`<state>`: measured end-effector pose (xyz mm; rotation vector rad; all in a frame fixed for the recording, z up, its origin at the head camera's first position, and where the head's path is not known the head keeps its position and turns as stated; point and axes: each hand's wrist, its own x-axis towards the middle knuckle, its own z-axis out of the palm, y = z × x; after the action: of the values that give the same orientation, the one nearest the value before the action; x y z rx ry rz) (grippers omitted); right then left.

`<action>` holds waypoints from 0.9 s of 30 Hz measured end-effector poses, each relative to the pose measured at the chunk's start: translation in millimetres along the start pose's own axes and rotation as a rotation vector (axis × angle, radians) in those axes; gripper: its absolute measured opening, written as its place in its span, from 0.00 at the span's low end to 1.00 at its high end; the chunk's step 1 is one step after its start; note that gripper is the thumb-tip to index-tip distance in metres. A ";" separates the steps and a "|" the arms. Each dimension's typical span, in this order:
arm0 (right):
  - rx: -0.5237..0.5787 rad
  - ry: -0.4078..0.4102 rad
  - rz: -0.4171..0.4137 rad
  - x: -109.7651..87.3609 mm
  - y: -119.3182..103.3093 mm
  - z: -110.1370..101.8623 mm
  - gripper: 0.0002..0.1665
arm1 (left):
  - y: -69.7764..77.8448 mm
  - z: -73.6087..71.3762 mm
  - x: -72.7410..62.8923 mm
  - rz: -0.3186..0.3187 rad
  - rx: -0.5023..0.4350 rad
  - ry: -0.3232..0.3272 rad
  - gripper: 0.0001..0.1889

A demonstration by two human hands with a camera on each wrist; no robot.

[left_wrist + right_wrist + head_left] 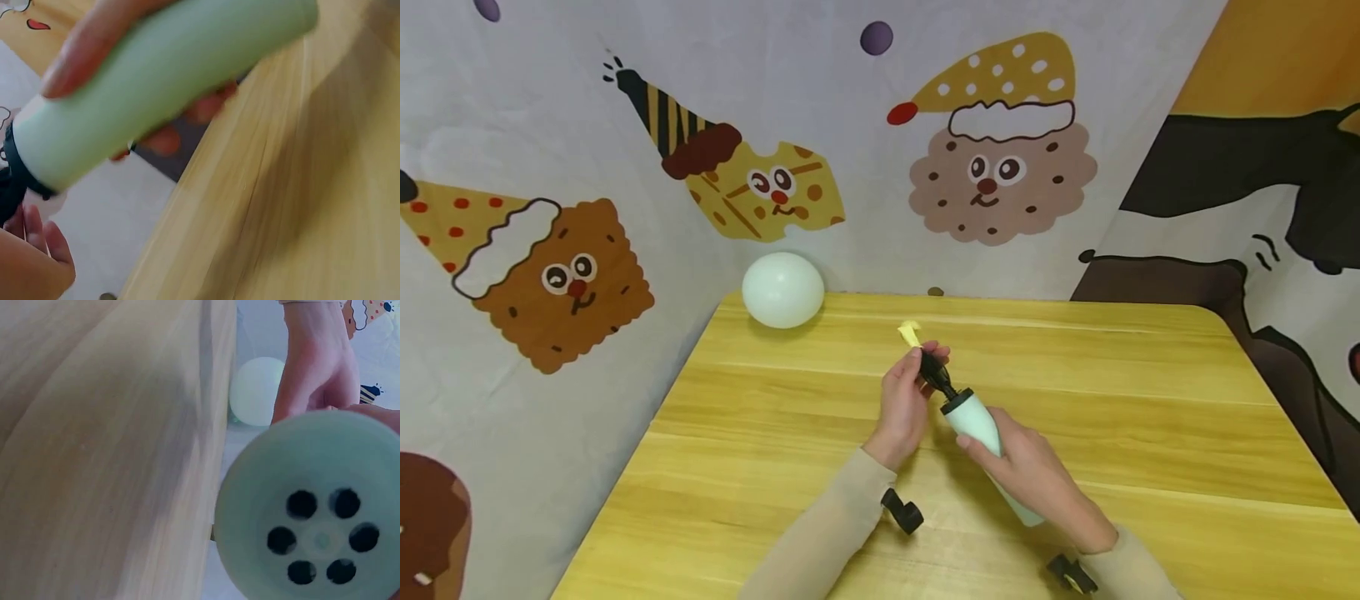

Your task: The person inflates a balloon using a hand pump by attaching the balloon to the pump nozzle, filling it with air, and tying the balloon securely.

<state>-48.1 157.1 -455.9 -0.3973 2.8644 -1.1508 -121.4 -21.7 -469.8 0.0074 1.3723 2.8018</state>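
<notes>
A mint-green balloon pump [976,419] with a black collar and a black front end slants up and left over the table. My right hand [1033,467] grips its body, thumb along the upper side. At the pump's black tip, my left hand [904,408] pinches the neck of a small limp yellow balloon [909,333], which sticks out past the thumb. The left wrist view shows the pump body [156,81] close up, with fingers wrapped around it. In the right wrist view the pump's round base [322,469] faces the camera, with several dark holes in a ring.
An inflated pale-mint balloon [783,290] rests at the table's back left corner. The wood-grain table [760,467] lies beneath both hands. Behind it hangs a cloth backdrop [865,167] with cartoon biscuits in hats. Black wrist mounts [904,512] sit at both cuffs.
</notes>
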 end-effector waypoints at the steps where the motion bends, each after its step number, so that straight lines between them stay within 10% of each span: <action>1: 0.001 0.002 -0.002 0.5 -0.5 -0.5 0.35 | 1.7 -1.8 0.2 0.014 0.001 -0.002 0.23; 6: 0.005 0.015 0.001 1.6 -2.0 -4.3 0.37 | 9.5 -12.9 1.4 0.133 0.133 0.012 0.17; 13: -0.004 0.014 0.002 1.1 -0.5 -4.8 0.36 | 22.8 -29.4 8.4 0.567 0.799 0.044 0.06; 18: -0.051 0.038 -0.041 2.2 0.9 -2.6 0.35 | 33.5 -37.7 15.8 0.809 1.090 -0.033 0.05; 23: -0.126 0.084 -0.107 3.2 0.3 -0.7 0.32 | 40.3 -42.4 21.4 0.953 1.310 -0.061 0.06; 27: -0.179 0.111 -0.143 4.9 -1.6 0.1 0.32 | 44.4 -42.5 21.5 0.944 1.385 -0.057 0.04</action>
<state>-52.4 154.8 -454.5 -0.5713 3.0930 -0.9662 -144.3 -82.0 -460.8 0.8929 3.5068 1.3900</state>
